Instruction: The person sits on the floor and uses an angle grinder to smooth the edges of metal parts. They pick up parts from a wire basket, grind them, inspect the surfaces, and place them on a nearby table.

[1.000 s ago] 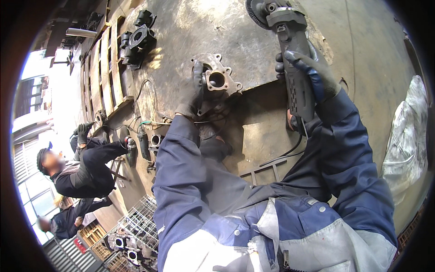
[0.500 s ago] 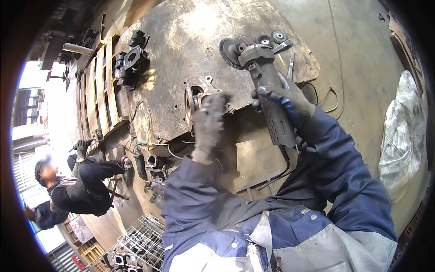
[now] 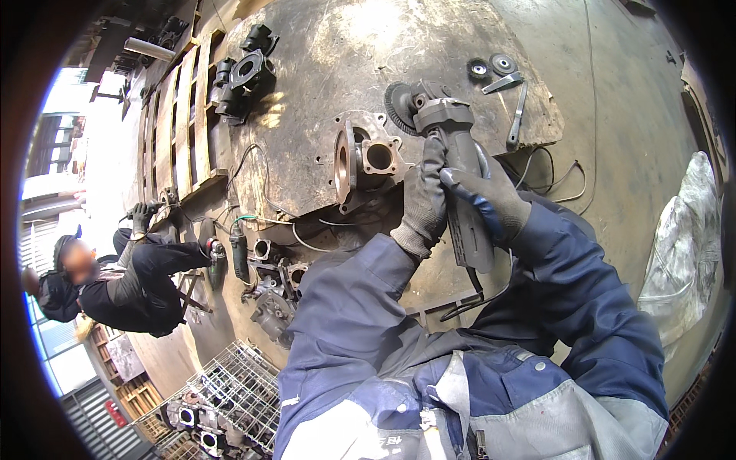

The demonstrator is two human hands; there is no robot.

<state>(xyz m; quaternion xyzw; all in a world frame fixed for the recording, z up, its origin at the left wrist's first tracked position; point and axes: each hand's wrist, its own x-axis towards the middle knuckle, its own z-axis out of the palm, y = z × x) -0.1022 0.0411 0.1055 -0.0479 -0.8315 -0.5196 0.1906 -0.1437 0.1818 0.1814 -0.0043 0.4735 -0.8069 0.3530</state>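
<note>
An angle grinder with a wire wheel at its far end is held between my gloved hands, over the near edge of the worn work board. My right hand is closed round its body from the right. Against its left side, my left hand is closed on it too, the fingers pointing up toward the grinder's head. Just left of my left hand, a flanged metal casting with round openings rests on the board. The grinder's cord hangs from its near end.
Two round discs, a pin wrench and a slim hand tool lie at the board's right. Dark castings sit far left beside a pallet. A co-worker sits left; a wire basket holds castings.
My left hand has moved right from over the casting onto the grinder, uncovering the casting. My right hand keeps hold of the grinder. The view has shifted slightly.
</note>
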